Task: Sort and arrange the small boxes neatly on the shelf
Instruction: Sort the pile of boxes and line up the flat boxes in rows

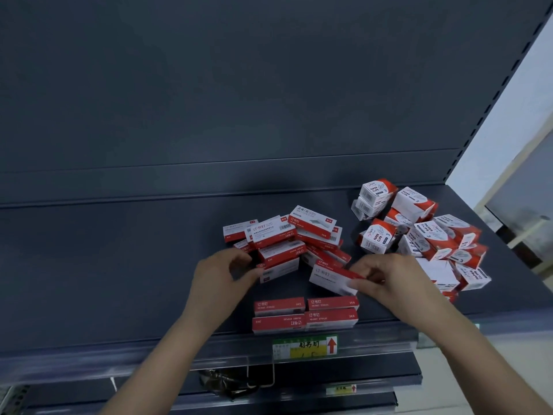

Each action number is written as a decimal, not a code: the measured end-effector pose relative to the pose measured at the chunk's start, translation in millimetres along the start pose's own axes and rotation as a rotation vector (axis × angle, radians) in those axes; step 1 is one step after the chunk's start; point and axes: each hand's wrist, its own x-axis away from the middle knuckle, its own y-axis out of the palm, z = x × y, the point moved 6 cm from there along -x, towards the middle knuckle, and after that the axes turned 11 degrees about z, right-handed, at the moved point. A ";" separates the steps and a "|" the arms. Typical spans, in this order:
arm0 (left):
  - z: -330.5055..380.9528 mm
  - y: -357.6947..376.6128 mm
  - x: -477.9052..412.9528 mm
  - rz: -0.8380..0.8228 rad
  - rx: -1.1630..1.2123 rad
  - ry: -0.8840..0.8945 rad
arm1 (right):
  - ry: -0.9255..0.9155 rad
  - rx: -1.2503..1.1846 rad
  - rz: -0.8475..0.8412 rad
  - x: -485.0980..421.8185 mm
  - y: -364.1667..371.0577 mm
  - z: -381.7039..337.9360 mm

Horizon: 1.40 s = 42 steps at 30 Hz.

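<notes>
A loose heap of red-and-white staple boxes (pixel 287 238) lies mid-shelf. Several more staple boxes (pixel 305 314) sit squared up in two rows at the shelf's front edge. A jumble of cube-shaped paper clip boxes (pixel 419 232) fills the right side. My right hand (pixel 389 280) pinches one staple box (pixel 329 278) by its right end, tilted, just above the neat rows. My left hand (pixel 221 280) has its fingers curled on the left end of a staple box (pixel 279 272) at the heap's near edge.
The dark grey shelf (pixel 119 265) stretches bare to the left of the boxes. A green-and-yellow price label (pixel 305 347) with a red arrow hangs on the front rail. A lower shelf (pixel 299 381) shows beneath. The shelf upright (pixel 490 100) and a pale wall bound the right.
</notes>
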 end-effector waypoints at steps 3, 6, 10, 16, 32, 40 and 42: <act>0.8 14.0 -0.2 -0.074 0.032 0.014 | -0.001 -0.107 -0.070 4.5 -4.6 2.9; 1.2 22.6 -0.4 -0.084 0.050 0.039 | -0.005 -0.172 -0.120 6.9 -3.4 1.0; -6.4 21.6 -3.7 -0.106 0.129 0.012 | -0.021 -0.161 -0.201 6.9 1.0 -1.8; -16.2 -0.6 5.0 -0.240 0.254 -0.122 | -0.093 -0.036 -0.215 5.2 1.1 -6.2; 11.4 -4.6 -1.6 0.033 -0.088 0.166 | -0.200 0.568 -0.042 -19.0 33.3 -65.4; 11.9 19.3 -6.6 0.117 -0.019 0.141 | -0.164 0.579 -0.045 -17.9 34.8 -69.7; 10.1 19.0 -7.7 0.110 -0.014 0.128 | -0.156 0.578 -0.043 -17.9 34.4 -68.9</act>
